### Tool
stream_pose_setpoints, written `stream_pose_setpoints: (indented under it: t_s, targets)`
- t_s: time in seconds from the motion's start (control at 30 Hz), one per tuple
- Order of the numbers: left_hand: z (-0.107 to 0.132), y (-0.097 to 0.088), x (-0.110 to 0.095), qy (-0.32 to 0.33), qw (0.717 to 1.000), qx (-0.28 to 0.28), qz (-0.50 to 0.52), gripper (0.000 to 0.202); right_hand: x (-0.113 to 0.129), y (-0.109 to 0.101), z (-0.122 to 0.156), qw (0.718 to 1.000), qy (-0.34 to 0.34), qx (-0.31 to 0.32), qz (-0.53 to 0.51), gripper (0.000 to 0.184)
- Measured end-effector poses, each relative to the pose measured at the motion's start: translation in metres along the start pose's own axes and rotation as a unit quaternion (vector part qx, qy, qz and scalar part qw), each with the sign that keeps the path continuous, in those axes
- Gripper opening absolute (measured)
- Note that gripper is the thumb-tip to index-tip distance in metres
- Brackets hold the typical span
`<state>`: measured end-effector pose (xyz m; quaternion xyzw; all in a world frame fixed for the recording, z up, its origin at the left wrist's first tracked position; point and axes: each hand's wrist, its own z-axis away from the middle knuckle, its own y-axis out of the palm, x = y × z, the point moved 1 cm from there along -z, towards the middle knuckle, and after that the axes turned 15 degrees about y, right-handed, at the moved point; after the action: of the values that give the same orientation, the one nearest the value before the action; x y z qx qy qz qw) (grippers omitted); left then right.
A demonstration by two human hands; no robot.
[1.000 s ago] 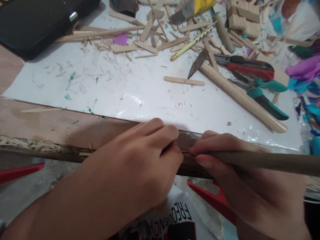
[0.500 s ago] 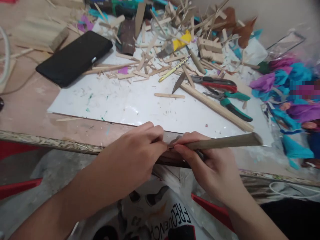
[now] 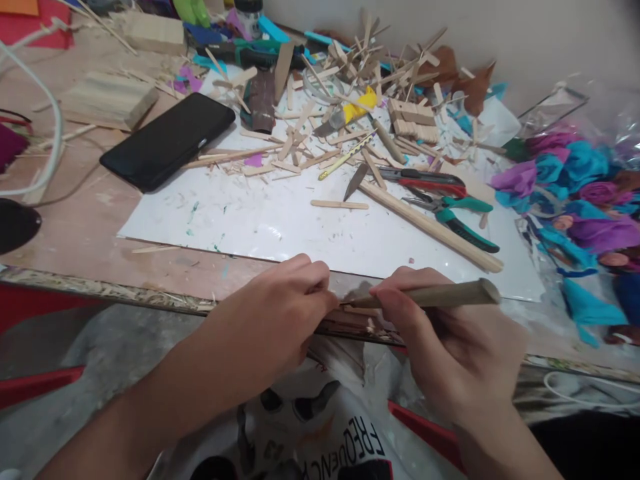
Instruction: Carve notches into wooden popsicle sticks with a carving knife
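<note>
Head view: littered tabletop, wall behind; right grip clamped on handle, left grip unclear.

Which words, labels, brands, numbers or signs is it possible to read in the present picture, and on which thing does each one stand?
"FREQUENC": dark letters on the white shirt; whatever follows the C cannot be made out.
Small container at the back: markings too small and blurred to read.
Utility knife: any marking is too small to read.
No other text is legible.
</note>
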<state>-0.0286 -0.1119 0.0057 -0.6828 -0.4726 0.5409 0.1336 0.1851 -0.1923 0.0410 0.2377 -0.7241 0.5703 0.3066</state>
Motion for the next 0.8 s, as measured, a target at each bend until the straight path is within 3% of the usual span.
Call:
stream_pose_setpoints:
  t_s: [0.2, 0.37, 0.57, 0.67, 0.8]
  targets:
    - [-0.001, -0.001, 0.001, -0.002, 1.0, 0.008, 0.008, 0.027, 0.009, 0.004, -0.006, 0.999, -0.008, 0.023, 0.03, 0.02]
    - [0.001, 0.003, 0.003, -0.021, 0.999, 0.024, -0.021, 0.027, -0.008, 0.011, 0.002, 0.999, 0.009, -0.024, -0.038, 0.014]
    - [-0.001, 0.001, 0.002, -0.012, 0.999, 0.024, -0.026, 0.026, -0.031, 0.006, 0.011, 0.978, 0.087, -0.111, -0.151, 0.023]
    - [0.0, 0.001, 0.001, -0.007, 0.999, 0.016, -0.028, 0.03, -0.025, 0.0, 0.012, 0.97, 0.135, -0.106, -0.173, 0.008]
    - [0.002, 0.002, -0.001, 0.015, 0.999, 0.017, -0.044, 0.033, -0.01, -0.003, 0.023, 0.959, 0.2, -0.115, -0.163, 0.013]
